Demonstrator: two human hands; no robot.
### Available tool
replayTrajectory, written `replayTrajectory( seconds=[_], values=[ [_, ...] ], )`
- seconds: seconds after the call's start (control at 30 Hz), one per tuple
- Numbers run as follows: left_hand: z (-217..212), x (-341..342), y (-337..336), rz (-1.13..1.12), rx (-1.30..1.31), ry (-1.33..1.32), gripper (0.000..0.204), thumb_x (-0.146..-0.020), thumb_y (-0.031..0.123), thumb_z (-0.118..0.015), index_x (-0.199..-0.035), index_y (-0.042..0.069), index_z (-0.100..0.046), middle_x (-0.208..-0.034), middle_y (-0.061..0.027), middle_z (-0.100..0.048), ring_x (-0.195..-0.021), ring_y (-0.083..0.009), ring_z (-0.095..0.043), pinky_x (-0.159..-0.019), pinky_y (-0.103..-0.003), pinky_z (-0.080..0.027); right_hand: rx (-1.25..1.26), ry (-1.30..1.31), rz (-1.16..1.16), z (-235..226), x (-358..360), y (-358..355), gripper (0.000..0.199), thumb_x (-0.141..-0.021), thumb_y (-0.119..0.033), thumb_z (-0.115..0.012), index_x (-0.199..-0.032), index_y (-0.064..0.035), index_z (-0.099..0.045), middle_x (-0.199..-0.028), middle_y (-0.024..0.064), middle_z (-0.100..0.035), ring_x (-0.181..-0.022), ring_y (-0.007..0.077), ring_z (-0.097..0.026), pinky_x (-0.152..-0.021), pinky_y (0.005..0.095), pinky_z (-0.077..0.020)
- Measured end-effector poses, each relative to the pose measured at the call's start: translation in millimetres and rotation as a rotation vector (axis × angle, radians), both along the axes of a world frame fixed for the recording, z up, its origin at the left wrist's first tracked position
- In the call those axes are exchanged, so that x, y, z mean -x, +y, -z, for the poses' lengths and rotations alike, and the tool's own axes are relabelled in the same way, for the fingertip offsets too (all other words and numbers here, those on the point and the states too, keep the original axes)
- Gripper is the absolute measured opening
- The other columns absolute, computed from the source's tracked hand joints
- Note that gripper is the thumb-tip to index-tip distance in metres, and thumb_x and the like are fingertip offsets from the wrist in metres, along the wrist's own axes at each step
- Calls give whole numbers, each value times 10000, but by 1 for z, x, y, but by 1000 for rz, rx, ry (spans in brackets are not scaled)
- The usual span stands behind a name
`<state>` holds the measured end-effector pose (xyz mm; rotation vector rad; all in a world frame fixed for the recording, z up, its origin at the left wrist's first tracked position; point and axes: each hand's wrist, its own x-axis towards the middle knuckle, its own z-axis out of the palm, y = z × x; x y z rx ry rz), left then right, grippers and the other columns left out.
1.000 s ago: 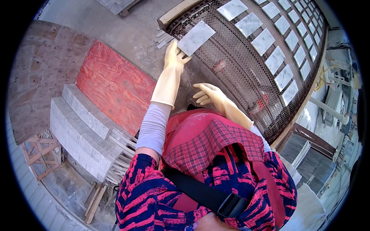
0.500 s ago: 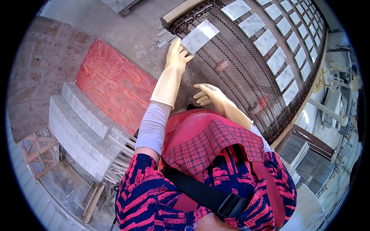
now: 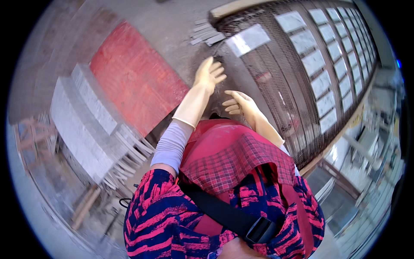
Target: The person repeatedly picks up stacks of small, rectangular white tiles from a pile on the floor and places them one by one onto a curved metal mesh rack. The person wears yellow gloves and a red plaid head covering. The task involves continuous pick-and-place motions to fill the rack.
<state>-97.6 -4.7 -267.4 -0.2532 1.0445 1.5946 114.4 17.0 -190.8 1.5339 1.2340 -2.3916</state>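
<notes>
Two gloved hands, left hand (image 3: 209,74) and right hand (image 3: 238,103), hover spread and empty. Nearest is the pale rectangular stone tile (image 3: 249,39) lying flat on the dark wire-mesh rack (image 3: 276,86). Probably stiff, heavyish and chippy, so grab opposite edges.

I log: left hand (image 3: 208,74) in a pale glove, empty, at 12 o'clock; right hand (image 3: 239,103) open beside it; grey tile (image 3: 249,39) on mesh rack (image 3: 297,86) at 1 o'clock.
</notes>
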Motion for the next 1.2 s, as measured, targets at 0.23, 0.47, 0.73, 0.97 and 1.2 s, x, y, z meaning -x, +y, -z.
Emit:
replayTrajectory(
  seconds=[0.23, 0.47, 0.73, 0.97, 1.2],
  values=[
    [37, 24, -115, -187, 117, -93, 680, -1055, 423, -663, -1616, 129, -414, -1556, -279, -533, -1397, -466, -552, -1075, -650, -510, 46, 6, -171, 39, 53, -22, 489, -1128, -432, -549, -1483, -100, -605, -1163, 137, -781, -939, 197, -752, -839, 320, -598],
    [99, 90, -289, -466, 298, -186, 663, -1055, 411, -660, -1608, 132, -424, -1539, -250, -569, -1374, -457, -578, -1047, -643, -525, 71, -105, -437, 64, 152, -95, 478, -1130, -405, -560, -1498, -102, -597, -1139, 135, -786, -907, 206, -754, -825, 326, -607],
    [180, 225, -577, -314, 1202, 718, 749, -964, 388, -740, -1544, -23, -502, -1501, -289, -592, -1423, -418, -550, -1205, -478, -418, 25, -205, -776, 126, 327, -232, 501, -1088, -359, -637, -1507, -90, -586, -1166, 119, -762, -940, 190, -722, -848, 330, -592],
    [144, 391, -752, 98, 1674, 1346, 885, -886, 383, -804, -1608, 36, -429, -1577, -275, -500, -1467, -457, -452, -1229, -586, -338, -185, -205, -1025, 243, 489, -360, 730, -977, -386, -761, -1598, -118, -486, -1318, 117, -709, -1068, 195, -694, -899, 348, -569],
    [198, 439, -803, 476, 1642, 1399, 1010, -829, 351, -873, -1662, 114, -354, -1635, -238, -394, -1486, -459, -377, -1217, -662, -276, -452, -229, -1317, 319, 601, -462, 902, -922, -521, -771, -1652, -139, -404, -1467, 134, -658, -1361, 290, -623, -1147, 420, -471]
  ],
)
